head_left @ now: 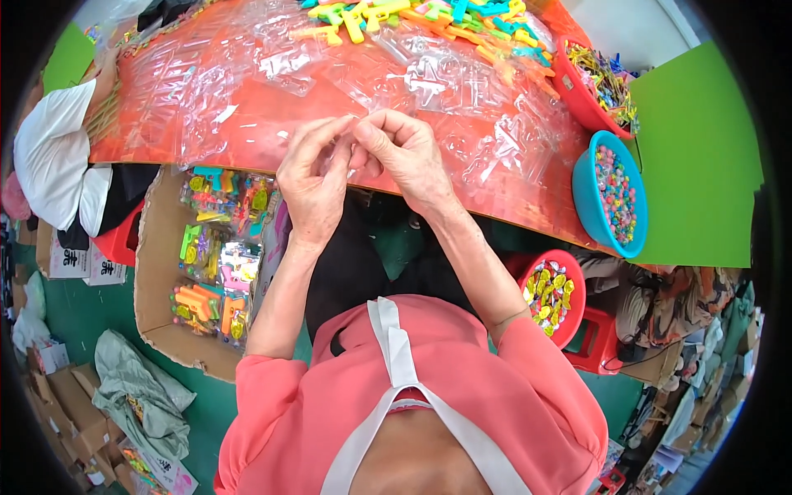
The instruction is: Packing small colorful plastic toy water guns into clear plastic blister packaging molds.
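Observation:
My left hand (315, 177) and my right hand (410, 161) meet fingertip to fingertip above the near edge of the orange-red table (132, 140). Thumbs and fingers of both are closed in a pinch. Whatever lies between them is too small or see-through to make out. Around and beyond my hands, clear moulded plastic shells (429, 80) spread over the tabletop. At the far side lies a heap of small toy guns (353, 21) in yellow, teal, green and orange.
Right: a red basin (569, 89) of mixed small pieces, a blue basin (587, 194) of colourful beads, a red tub (569, 323) of gold-coloured pieces. Left: an open cardboard box (157, 318) of packed toys (198, 301). Another person in white sleeves (51, 157) sits at far left.

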The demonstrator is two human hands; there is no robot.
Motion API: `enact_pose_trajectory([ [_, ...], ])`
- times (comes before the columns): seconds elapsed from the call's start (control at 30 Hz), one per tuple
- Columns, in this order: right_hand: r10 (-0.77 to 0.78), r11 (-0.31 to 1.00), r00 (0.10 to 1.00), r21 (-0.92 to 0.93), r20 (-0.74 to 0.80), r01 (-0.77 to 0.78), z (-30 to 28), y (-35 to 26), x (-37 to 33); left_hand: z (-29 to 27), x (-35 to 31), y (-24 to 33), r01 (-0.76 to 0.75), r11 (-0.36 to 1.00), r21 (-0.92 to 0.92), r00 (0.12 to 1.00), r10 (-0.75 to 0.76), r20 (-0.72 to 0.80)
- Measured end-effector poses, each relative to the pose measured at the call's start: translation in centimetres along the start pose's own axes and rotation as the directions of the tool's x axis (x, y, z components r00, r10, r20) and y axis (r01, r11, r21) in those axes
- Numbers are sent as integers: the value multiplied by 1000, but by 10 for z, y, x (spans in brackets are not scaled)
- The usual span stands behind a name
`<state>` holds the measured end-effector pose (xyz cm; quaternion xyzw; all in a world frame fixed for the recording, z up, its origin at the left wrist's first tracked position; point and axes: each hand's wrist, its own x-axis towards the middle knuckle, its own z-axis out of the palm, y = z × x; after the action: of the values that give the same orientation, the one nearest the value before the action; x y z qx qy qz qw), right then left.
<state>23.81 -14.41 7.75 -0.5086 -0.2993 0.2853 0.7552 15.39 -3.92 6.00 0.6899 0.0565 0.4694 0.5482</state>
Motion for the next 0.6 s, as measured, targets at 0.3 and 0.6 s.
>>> enact_pose_trajectory([
  [0.3, 92, 995, 993, -22, -71, -94, 4, -8, -13, -7, -8, 4, -231, 946, 228, 972, 216, 90],
  [0.6, 64, 998, 998, -15, 10, -64, -16, -17, -14, -2, -11, 9, 106, 981, -159, 967, -65, 245],
])
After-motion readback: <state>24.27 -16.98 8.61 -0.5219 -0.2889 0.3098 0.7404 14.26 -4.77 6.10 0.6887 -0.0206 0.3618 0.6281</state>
